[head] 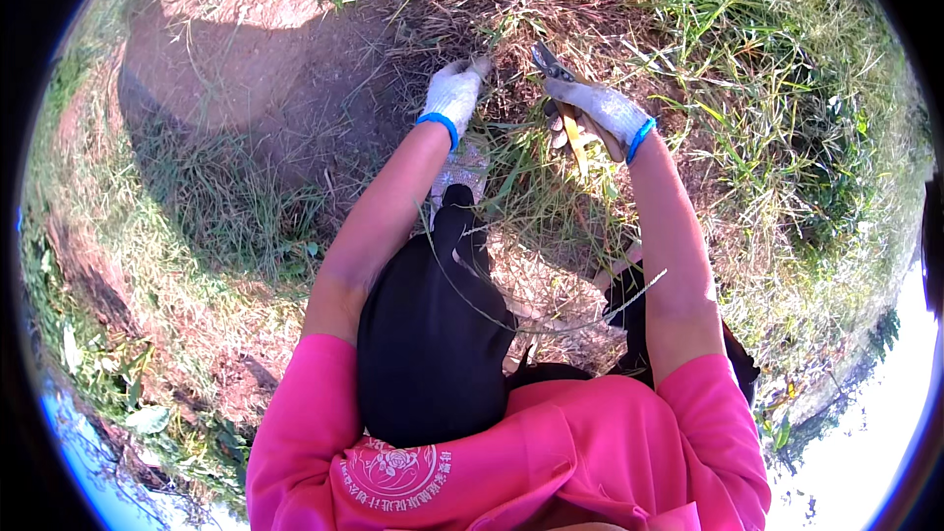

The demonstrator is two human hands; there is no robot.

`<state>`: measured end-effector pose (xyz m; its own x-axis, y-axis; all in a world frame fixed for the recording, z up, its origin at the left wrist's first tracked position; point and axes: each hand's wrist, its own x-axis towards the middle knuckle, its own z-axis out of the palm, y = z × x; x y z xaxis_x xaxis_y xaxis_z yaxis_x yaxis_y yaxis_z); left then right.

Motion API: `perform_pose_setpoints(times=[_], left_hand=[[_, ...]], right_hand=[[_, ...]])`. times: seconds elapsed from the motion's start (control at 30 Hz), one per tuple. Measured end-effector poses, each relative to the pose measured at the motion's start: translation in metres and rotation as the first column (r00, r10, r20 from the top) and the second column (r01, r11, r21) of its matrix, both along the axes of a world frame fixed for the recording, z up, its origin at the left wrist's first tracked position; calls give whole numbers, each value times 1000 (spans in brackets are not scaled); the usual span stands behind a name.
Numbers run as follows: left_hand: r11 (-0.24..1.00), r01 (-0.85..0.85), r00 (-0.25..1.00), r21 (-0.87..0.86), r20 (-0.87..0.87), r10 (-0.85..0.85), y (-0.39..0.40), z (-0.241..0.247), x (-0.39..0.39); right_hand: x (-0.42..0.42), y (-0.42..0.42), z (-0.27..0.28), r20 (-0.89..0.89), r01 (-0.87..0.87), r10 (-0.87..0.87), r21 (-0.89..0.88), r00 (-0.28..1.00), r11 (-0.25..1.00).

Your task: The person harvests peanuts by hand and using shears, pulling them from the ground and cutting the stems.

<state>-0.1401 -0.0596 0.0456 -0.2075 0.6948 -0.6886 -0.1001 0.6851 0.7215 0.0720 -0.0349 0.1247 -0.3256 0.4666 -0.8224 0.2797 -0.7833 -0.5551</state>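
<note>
My right hand (601, 107), in a white knit glove with a blue cuff, holds pruning shears (568, 77). Their dark metal head points up and left, and the yellow-orange handles run down through my fingers. To the left, my left hand (451, 92) wears a matching glove and reaches low to the edge of a clump of dry grass stems (509, 15). Its fingertips are bent close together; whether a stem is between them cannot be made out. Green grass blades (516, 155) rise between my two hands.
A long grass stalk (472, 302) with a seed head arcs across my black-trousered knee (435, 339). My shoe (461, 162) stands just below my left hand. Bare, shaded soil (295, 81) lies at the left; thick grass (737, 51) grows at the right.
</note>
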Motion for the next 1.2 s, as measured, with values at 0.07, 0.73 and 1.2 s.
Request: perform_pose_setpoints(times=[0.07,0.73,1.2], left_hand=[[997,65,997,31,38,-66,0,0,1],[998,57,993,-28,106,-54,-4,14,3],[979,204,967,-11,155,-200,-5,-1,-6]], right_hand=[[-4,4,-10,-94,73,-75,-20,993,997],[-22,25,-31,271,-243,225,35,936,969],[65,-15,-55,161,13,-39,158,986,987]])
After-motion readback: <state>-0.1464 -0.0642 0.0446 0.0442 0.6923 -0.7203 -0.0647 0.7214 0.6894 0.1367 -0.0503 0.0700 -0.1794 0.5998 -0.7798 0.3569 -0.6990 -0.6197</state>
